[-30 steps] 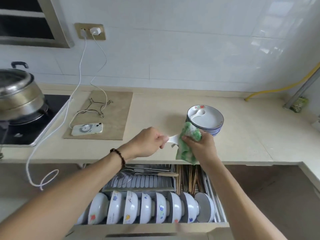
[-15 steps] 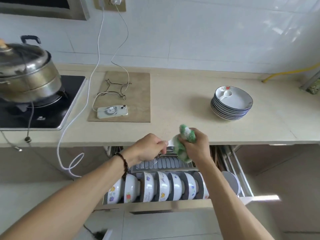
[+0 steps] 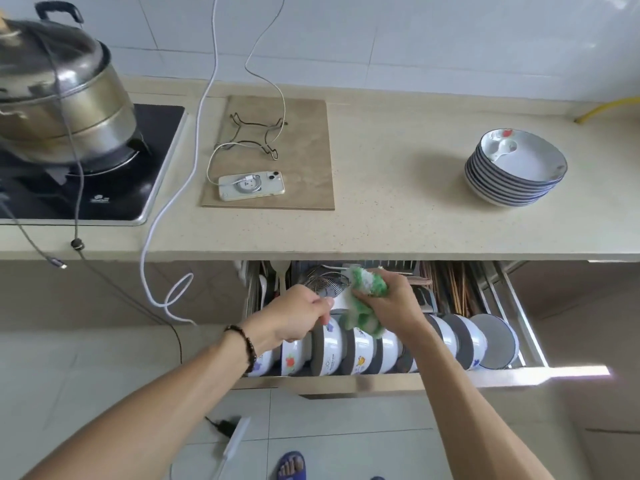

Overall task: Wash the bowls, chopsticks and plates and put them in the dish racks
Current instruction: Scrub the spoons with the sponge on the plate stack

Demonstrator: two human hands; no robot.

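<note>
- My left hand (image 3: 298,315) pinches the handle of a white spoon (image 3: 338,301), fingers curled round it.
- My right hand (image 3: 391,303) grips a green and white cloth (image 3: 367,299), which is bunched over the other end of the spoon, so I cannot see the spoon's bowl.
- Both hands are over the open drawer rack (image 3: 519,370) under the counter (image 3: 398,209).
- Just below them a row of white bowls (image 3: 329,351) stands on edge along the front of the rack.
- Behind my right hand, chopsticks (image 3: 453,289) lie in a back compartment; a wire strainer (image 3: 325,282) lies behind my left.
- On the counter, well apart to the right, a stack of plates (image 3: 512,171) holds another white spoon on top.
- Further left a phone (image 3: 251,186) lies on a board (image 3: 311,150), and a steel pot (image 3: 59,88) sits on the stove (image 3: 114,188).
</note>
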